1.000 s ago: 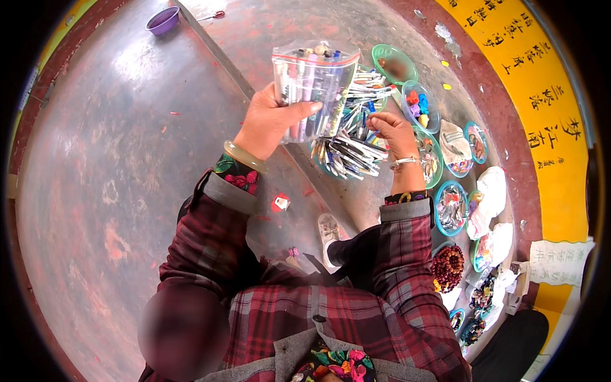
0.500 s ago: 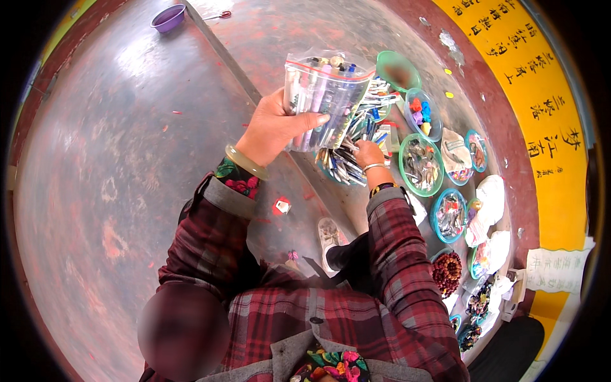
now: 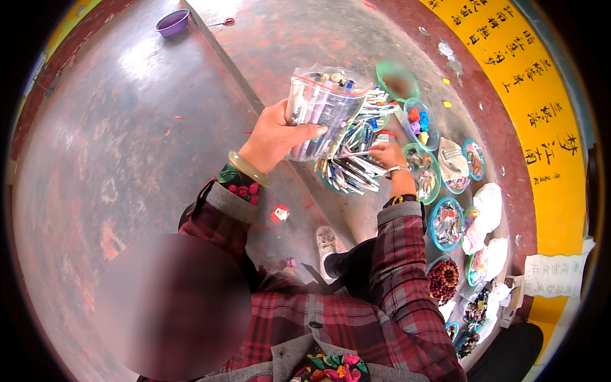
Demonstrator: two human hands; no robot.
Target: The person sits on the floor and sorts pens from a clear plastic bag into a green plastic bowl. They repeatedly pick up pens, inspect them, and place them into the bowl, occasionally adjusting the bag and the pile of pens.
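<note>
Two hands were in use. The left hand [image 3: 275, 137] gripped one clear zip bag [image 3: 328, 111], thumb across its front; several pens stood inside, too overlapped to count. The bag was above the floor [image 3: 140, 165], beside two heaps of pens [image 3: 353, 173]. The right hand [image 3: 388, 156] was narrowed on one slim, pen-like stick [image 3: 358, 154]; whether the stick's tip touched anything could not be told. One green basin [image 3: 384, 84], one basin of coloured pieces [image 3: 436, 137] and one blue basket [image 3: 447, 223] were noted, plus one purple basin [image 3: 172, 23] far off. Containers crowded the right side, near the wall's edge, limiting movement there. The widest room lay left of the bag.
</note>
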